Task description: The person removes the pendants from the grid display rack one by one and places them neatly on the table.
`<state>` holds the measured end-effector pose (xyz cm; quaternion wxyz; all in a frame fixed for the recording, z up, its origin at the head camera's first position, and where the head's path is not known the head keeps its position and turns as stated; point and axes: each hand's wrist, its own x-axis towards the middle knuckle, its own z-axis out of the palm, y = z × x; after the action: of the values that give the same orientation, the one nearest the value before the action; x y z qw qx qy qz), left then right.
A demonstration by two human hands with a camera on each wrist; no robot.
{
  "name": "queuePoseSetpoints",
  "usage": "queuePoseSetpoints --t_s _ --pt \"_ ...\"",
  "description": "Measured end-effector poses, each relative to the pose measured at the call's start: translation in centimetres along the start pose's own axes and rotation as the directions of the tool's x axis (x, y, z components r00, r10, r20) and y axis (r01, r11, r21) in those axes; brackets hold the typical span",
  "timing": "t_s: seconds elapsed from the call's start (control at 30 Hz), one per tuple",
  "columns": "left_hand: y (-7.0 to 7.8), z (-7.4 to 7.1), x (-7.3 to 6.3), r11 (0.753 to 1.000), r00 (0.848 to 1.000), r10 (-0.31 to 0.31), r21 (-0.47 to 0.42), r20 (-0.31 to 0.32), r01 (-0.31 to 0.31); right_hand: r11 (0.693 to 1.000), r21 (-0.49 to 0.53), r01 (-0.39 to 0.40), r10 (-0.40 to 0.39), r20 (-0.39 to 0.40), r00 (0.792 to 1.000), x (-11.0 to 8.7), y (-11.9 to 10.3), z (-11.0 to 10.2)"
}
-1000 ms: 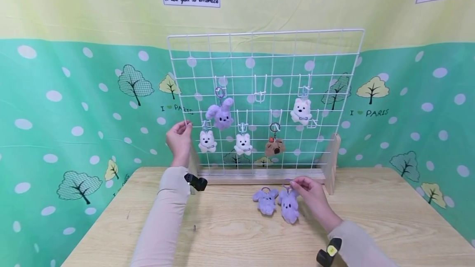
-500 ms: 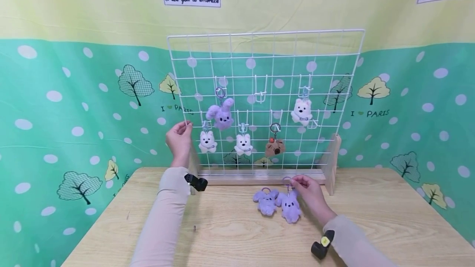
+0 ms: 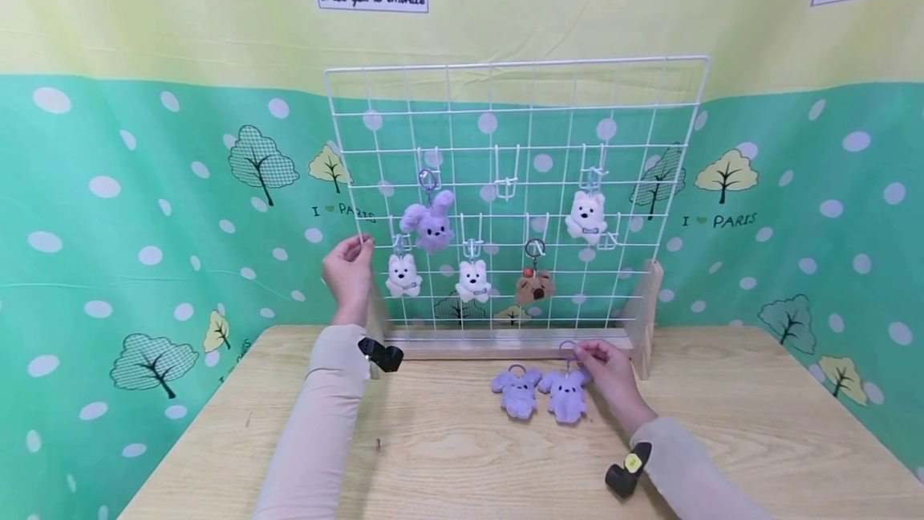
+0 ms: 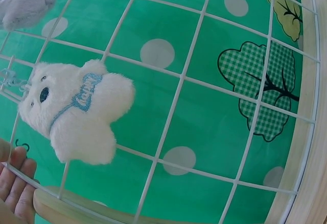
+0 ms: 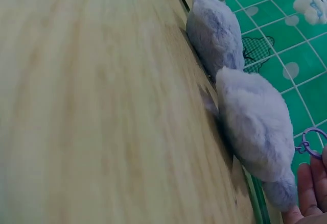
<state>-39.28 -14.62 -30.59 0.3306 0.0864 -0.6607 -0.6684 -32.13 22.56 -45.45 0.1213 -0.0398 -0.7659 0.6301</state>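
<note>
On my worktop (image 3: pixel 447 464) stands a white wire grid rack (image 3: pixel 516 63), its left edge pinched in my left hand (image 3: pixel 348 275). In front of its wooden base (image 3: pixel 447 348), my right hand (image 3: pixel 613 382) holds a purple plush bunny keychain (image 3: pixel 566 400) upright, just beside a second purple bunny (image 3: pixel 517 398); whether mine touches the worktop I can't tell. My right fingers (image 3: pixel 593 349) grasp the keychain's slim purple ring (image 5: pixel 305 140)

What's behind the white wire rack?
Behind the white wire rack is green and yellow cloth with pale dots and trees. The hanging toys cover bits, so what's printed there can't be seen.
</note>
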Motion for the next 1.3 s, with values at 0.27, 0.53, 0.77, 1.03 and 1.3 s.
queuePoseSetpoints --t_s 0.27,0.53,0.77,1.03,1.3 --pt "0.0 0.0 0.1 1.0 1.0 -0.015 0.008 0.006 0.015 0.998 -0.065 -0.004 0.005 0.015 1.0 0.2 0.7 -0.1" --pt "-0.1 -0.2 0.1 1.0 1.0 -0.009 0.01 0.008 0.009 0.998 -0.051 -0.048 0.051 0.049 0.998 0.4 1.7 -0.1" --pt "-0.2 -0.1 0.2 1.0 1.0 -0.007 0.012 0.005 0.007 0.999 -0.01 0.033 -0.032 0.059 0.998 0.1 1.2 -0.2" --pt "-0.1 0.0 0.2 1.0 1.0 -0.01 -0.002 0.013 0.01 0.995 -0.096 -0.022 0.031 0.099 0.995 -0.3 -3.1 -0.1" --pt "-0.1 -0.2 0.2 1.0 1.0 -0.016 -0.003 0.014 0.016 0.991 -0.046 0.125 -0.116 0.162 0.98 -1.4 -10.1 2.3"
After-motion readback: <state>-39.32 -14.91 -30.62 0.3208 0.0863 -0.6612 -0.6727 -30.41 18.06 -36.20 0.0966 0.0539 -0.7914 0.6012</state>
